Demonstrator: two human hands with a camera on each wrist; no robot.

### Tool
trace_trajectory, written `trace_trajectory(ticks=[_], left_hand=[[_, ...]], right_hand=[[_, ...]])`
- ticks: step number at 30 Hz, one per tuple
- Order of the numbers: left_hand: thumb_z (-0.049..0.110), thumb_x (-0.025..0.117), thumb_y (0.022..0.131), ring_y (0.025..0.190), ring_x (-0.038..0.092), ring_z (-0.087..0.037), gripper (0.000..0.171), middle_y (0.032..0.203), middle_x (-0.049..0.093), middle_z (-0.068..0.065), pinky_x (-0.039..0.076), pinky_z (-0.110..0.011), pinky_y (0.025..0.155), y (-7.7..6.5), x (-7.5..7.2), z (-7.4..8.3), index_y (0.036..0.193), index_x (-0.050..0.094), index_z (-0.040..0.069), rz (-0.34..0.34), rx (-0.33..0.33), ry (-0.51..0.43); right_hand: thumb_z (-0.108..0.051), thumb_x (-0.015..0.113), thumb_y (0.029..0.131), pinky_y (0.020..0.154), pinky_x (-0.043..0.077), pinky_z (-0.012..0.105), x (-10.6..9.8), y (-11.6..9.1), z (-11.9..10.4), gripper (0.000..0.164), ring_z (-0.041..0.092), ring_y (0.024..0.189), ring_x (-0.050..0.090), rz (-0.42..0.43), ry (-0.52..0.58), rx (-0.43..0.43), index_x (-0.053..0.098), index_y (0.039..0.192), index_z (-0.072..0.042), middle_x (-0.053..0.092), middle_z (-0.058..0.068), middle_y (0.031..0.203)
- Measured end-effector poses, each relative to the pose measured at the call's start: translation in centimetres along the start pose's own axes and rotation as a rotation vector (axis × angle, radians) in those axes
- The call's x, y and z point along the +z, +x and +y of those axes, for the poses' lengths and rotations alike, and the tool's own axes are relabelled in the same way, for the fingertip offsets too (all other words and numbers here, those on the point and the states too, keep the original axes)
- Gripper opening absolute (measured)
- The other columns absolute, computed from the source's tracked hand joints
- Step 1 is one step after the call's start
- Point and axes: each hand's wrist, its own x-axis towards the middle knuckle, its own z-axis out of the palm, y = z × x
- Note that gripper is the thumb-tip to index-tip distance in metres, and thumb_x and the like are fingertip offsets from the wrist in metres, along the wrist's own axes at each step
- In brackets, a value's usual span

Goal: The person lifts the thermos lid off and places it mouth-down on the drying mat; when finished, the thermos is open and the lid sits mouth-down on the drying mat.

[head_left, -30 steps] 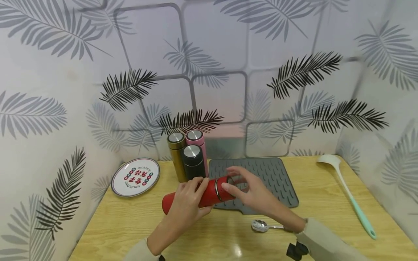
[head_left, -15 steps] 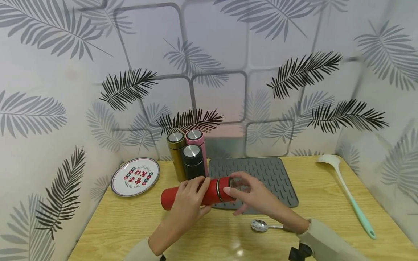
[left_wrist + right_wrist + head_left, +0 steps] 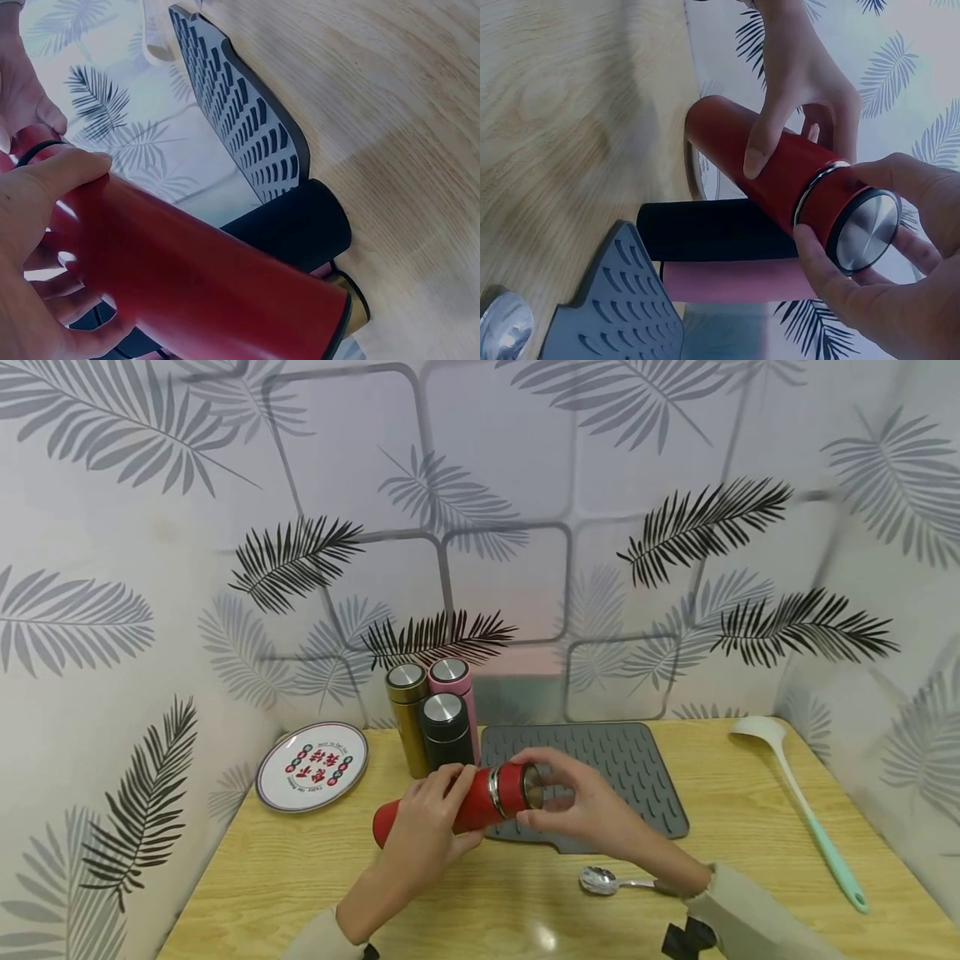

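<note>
A red thermos flask point(image 3: 480, 800) is held tilted above the table, its lid end raised to the right. My left hand point(image 3: 426, 814) wraps round its body, the thumb lying along the side in the right wrist view. At the other end my right hand point(image 3: 577, 797) grips the red lid point(image 3: 831, 206), thumb and fingers spread about its rim. The lid's round steel top point(image 3: 868, 231) faces out between those fingers. A shiny silver band point(image 3: 495, 792) shows between lid and body. Just behind the flask stands a black thermos point(image 3: 444, 727).
Gold point(image 3: 408, 718) and pink thermoses point(image 3: 452, 672) stand behind the black one. Further left lies a white plate point(image 3: 311, 768). A grey ridged mat point(image 3: 615, 768) lies at the back, a metal spoon point(image 3: 600, 881) in front of it, and a ladle point(image 3: 817, 835) at the far right.
My right fingers have shifted round the lid, and its steel end now shows more. The flask's lid end has risen slightly, while my left hand keeps its hold.
</note>
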Motion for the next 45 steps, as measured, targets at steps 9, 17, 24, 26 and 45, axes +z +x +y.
trace_trajectory(ticks=[9, 17, 24, 26, 45], left_hand=[[0.026, 0.098, 0.073, 0.11, 0.069, -0.032, 0.078, 0.128, 0.065, -0.014, 0.059, -0.053, 0.094, 0.1, -0.4, -0.1, 0.139, 0.06, 0.007, 0.007, -0.056, -0.086], [0.027, 0.098, 0.073, 0.109, 0.069, -0.031, 0.078, 0.127, 0.065, -0.013, 0.062, -0.047, 0.09, -0.6, -1.3, -2.0, 0.138, 0.061, 0.006, 0.139, -0.15, -0.154], [0.022, 0.096, 0.076, 0.11, 0.065, -0.021, 0.074, 0.125, 0.064, -0.01, 0.061, -0.043, 0.092, -0.1, -2.8, -4.6, 0.14, 0.059, 0.007, 0.28, -0.238, -0.331], [0.02, 0.094, 0.079, 0.112, 0.06, -0.015, 0.07, 0.125, 0.064, -0.007, 0.058, -0.041, 0.093, 0.1, -3.3, -5.4, 0.14, 0.061, 0.01, 0.299, -0.309, -0.417], [0.022, 0.087, 0.088, 0.124, 0.058, -0.019, 0.064, 0.132, 0.06, -0.007, 0.055, -0.027, 0.099, 0.4, -2.7, -9.6, 0.143, 0.057, 0.008, 0.288, -0.629, -0.645]], right_hand=[[-0.016, 0.085, 0.089, 0.087, 0.062, 0.035, -1.2, 0.1, -0.9, 0.06, 0.031, 0.114, 0.069, 0.029, -0.036, -0.031, 0.06, 0.143, -0.02, 0.063, 0.016, 0.137], [-0.015, 0.082, 0.092, 0.083, 0.062, 0.03, -3.6, -0.4, -0.8, 0.061, 0.031, 0.113, 0.07, 0.106, -0.052, -0.05, 0.058, 0.147, -0.016, 0.063, 0.019, 0.137], [-0.022, 0.079, 0.095, 0.079, 0.061, 0.029, -5.4, -0.7, 0.0, 0.058, 0.027, 0.105, 0.075, 0.175, -0.2, -0.042, 0.058, 0.148, -0.013, 0.065, 0.019, 0.136], [-0.023, 0.08, 0.095, 0.08, 0.061, 0.029, -5.8, -0.7, 0.2, 0.058, 0.027, 0.105, 0.074, 0.182, -0.219, -0.036, 0.059, 0.147, -0.013, 0.066, 0.019, 0.133], [-0.028, 0.071, 0.101, 0.088, 0.061, 0.047, -11.5, 0.3, 4.2, 0.067, 0.046, 0.123, 0.065, 0.322, -0.31, 0.088, 0.044, 0.157, -0.004, 0.061, 0.024, 0.139]])
